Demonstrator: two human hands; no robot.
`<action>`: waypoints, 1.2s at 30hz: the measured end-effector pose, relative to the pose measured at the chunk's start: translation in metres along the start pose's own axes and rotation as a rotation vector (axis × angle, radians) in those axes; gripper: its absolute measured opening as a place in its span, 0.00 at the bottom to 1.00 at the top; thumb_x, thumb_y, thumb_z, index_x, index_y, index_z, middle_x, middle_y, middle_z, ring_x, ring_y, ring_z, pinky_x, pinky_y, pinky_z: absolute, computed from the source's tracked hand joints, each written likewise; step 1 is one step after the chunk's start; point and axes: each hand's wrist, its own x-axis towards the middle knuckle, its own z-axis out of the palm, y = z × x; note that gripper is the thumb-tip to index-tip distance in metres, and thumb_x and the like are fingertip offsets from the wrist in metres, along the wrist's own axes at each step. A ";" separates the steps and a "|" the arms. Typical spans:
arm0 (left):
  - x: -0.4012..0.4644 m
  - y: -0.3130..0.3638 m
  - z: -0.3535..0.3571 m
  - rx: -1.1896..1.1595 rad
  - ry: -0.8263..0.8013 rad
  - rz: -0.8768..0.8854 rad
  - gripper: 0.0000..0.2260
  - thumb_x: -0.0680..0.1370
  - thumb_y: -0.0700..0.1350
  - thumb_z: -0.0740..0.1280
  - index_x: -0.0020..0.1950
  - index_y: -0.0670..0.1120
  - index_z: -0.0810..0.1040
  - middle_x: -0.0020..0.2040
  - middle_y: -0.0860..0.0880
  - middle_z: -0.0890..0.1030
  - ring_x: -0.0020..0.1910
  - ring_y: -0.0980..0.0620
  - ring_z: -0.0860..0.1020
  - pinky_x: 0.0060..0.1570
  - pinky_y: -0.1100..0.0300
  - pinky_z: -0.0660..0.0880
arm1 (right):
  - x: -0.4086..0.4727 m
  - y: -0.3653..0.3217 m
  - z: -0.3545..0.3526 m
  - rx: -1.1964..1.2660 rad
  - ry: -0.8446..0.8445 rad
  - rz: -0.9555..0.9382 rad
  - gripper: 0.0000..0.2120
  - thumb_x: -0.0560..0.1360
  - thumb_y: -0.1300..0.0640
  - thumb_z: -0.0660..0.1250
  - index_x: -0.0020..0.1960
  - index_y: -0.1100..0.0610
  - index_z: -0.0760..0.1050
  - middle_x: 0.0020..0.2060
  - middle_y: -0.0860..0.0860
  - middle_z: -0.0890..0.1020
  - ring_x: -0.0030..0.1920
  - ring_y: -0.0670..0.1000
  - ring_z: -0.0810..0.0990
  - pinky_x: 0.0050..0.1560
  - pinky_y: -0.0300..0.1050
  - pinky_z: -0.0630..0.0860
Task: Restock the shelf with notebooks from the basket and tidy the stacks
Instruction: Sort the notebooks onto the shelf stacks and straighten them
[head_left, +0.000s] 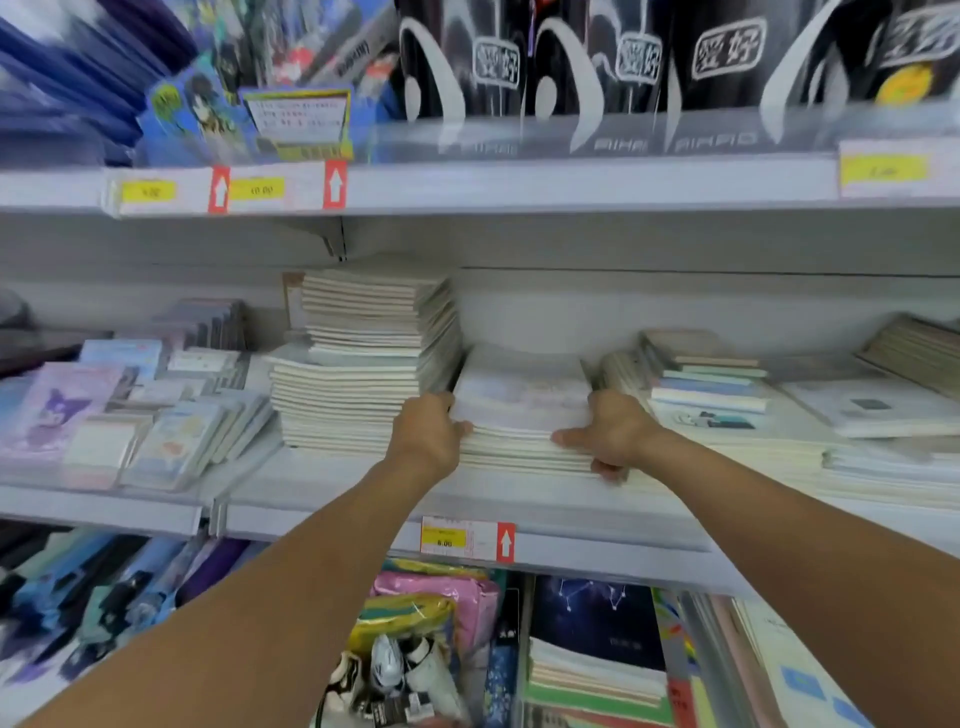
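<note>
Overhead, black packages (727, 57) on the top shelf are printed with white Chinese characters in a box, and "AIHAO" can be made out along the clear front rail (711, 139) beneath them. Yellow price tags (149, 191) with red arrow markers are clipped to that shelf's edge, but their figures are too blurred to read. On the edge of the middle shelf (363, 501), a yellow price label (443, 538) reading "6.00" is fixed beside a red card with a white upward arrow. The setting is a shop aisle of pale grey metal shelving with a white back panel. A tall stack of cream notebooks (363, 364) stands on the middle shelf, with small pastel cartoon-printed pads (78, 415) laid out to its left and mixed notebook piles (706, 374) to the right. Between these, a low stack of notebooks (522, 415) lies flat on the shelf and is gripped at both ends. The left hand (427, 435) is closed around the stack's left edge, thumb on the front side, just beside the tall stack. The right hand (613, 434) is clamped on the right edge, thumb laid along the front edge and fingers curled under the bottom. Below, on the lowest level, a dark starry-covered notebook (597, 623) and pink and yellow pouches (436, 597) are seen.
</note>
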 end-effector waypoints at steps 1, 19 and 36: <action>0.001 -0.003 0.003 -0.019 -0.004 -0.004 0.10 0.79 0.44 0.67 0.57 0.40 0.78 0.49 0.40 0.81 0.44 0.39 0.81 0.45 0.46 0.81 | 0.001 0.003 0.003 -0.067 0.028 -0.013 0.19 0.75 0.45 0.71 0.52 0.60 0.73 0.32 0.56 0.81 0.32 0.55 0.82 0.31 0.44 0.76; -0.339 -0.244 0.127 -0.200 -0.277 -0.606 0.12 0.77 0.42 0.69 0.60 0.42 0.76 0.54 0.45 0.79 0.54 0.45 0.79 0.53 0.55 0.75 | -0.228 0.178 0.426 -0.075 -0.832 0.054 0.34 0.66 0.47 0.80 0.66 0.58 0.73 0.63 0.50 0.78 0.61 0.52 0.77 0.58 0.43 0.74; -0.400 -0.261 0.143 -0.548 -0.706 -1.382 0.34 0.68 0.72 0.67 0.58 0.45 0.73 0.53 0.43 0.78 0.48 0.43 0.81 0.38 0.55 0.80 | -0.213 0.141 0.448 -0.675 -1.059 -0.146 0.25 0.72 0.44 0.73 0.60 0.60 0.78 0.55 0.56 0.82 0.54 0.56 0.81 0.49 0.42 0.73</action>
